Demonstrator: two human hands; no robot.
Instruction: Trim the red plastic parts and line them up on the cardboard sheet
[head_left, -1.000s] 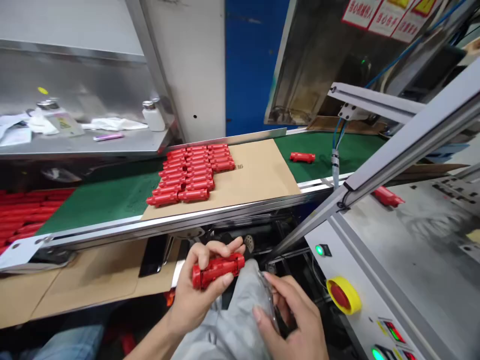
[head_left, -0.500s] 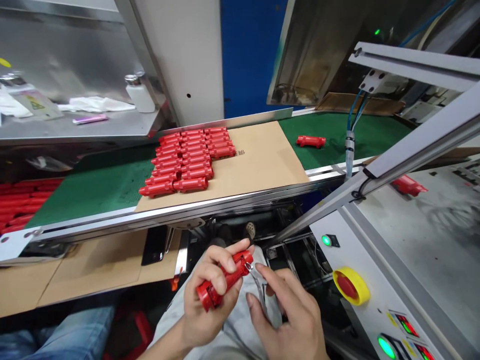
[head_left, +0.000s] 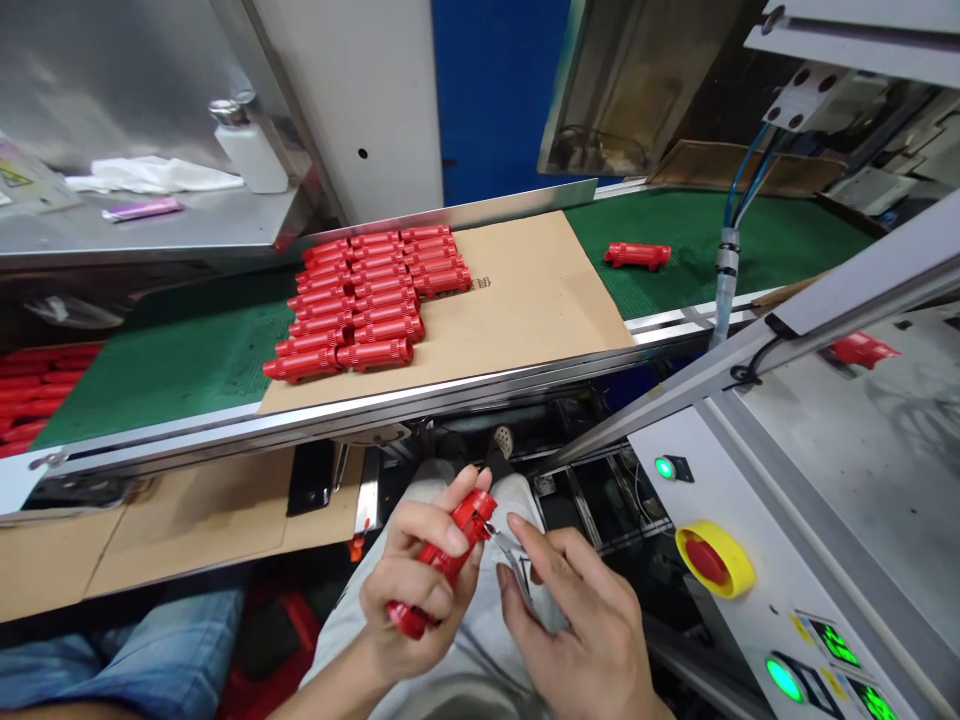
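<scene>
My left hand [head_left: 420,570] is wrapped round a red ribbed cylindrical housing [head_left: 474,512], which looks like a flashlight body. It is tilted, with its upper end toward my right hand [head_left: 581,610]. Between the right thumb and forefinger are slim metal tweezers [head_left: 516,562]. Their tip is at a small metal ring [head_left: 489,530] on the upper end of the housing; whether it grips the ring I cannot tell. Both hands are above my lap. Several similar red housings [head_left: 379,325] lie in rows on a cardboard sheet [head_left: 525,310] in front of me.
The cardboard rests on a green conveyor belt [head_left: 217,340], with one red housing [head_left: 637,256] farther right. More housings [head_left: 37,395] lie far left. A control panel with a yellow-ringed red button [head_left: 712,560] and a metal frame [head_left: 675,400] stand at right. A phone [head_left: 310,478] lies below the belt.
The view has shifted slightly. Both hands keep their holds, with the housing turned a little and the tweezer tip still at its end. The panel displays have gone from red to green.
</scene>
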